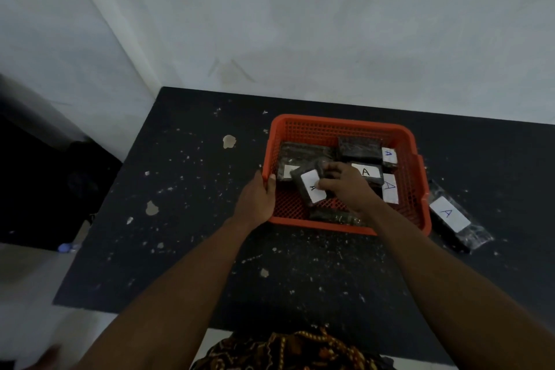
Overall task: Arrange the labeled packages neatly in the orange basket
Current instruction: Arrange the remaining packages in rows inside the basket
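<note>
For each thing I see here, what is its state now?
orange basket: partly filled, on table
held package: tilted, in right hand
right hand: gripping held package
left hand: holding basket's left rim
outside package: flat on table, right of basket

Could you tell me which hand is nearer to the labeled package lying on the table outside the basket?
The right hand. It is inside the orange basket, gripping a package, closer to the outside package beyond the basket's right wall. The left hand grips the opposite, left rim.
</note>
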Tool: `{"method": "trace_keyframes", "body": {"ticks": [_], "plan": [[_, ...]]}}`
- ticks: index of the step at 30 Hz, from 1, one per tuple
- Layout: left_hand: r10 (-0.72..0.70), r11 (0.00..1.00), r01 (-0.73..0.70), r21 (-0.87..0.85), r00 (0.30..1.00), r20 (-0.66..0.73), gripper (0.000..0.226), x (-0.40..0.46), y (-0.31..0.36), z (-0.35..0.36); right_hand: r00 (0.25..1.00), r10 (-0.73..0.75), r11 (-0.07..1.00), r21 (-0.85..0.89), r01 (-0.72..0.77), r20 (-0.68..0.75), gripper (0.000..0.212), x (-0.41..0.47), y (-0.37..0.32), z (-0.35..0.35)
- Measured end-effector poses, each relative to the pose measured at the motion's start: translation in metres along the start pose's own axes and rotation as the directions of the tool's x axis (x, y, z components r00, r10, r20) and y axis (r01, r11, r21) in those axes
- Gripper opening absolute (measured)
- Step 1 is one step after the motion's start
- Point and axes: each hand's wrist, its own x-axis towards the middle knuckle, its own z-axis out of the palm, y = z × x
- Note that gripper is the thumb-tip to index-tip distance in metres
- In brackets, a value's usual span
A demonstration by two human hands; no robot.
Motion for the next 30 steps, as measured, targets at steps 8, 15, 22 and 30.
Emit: {"method": "trace_keyframes", "body": {"ticks": [8,15,22,30], "plan": [[-0.018,0.999,0.02,-0.039,0.999,0.046,0.035,0.001,0.0,0.0,0.976,-0.139,0.885,-0.422,0.198,0.166,0.032,0.0,-0.002,0.02],[0.016,0.998,-0.014,-0.067,0.999,0.031,0.04,-0.001,0.0,0.0,0.982,-0.127,0.8,-0.57,0.186,0.142,0.029,0.004,0.015,0.036],[0.027,0.997,-0.026,-0.068,0.999,0.018,0.034,0.0,-0.001,0.001,0.985,-0.168,0.736,-0.668,0.108,-0.026,0.03,0.006,0.023,0.042],[0.019,0.998,-0.02,-0.052,1.0,-0.006,0.034,-0.001,0.001,0.001,0.982,-0.189,0.645,-0.75,0.146,0.029,0.031,0.006,0.025,0.045]]}}
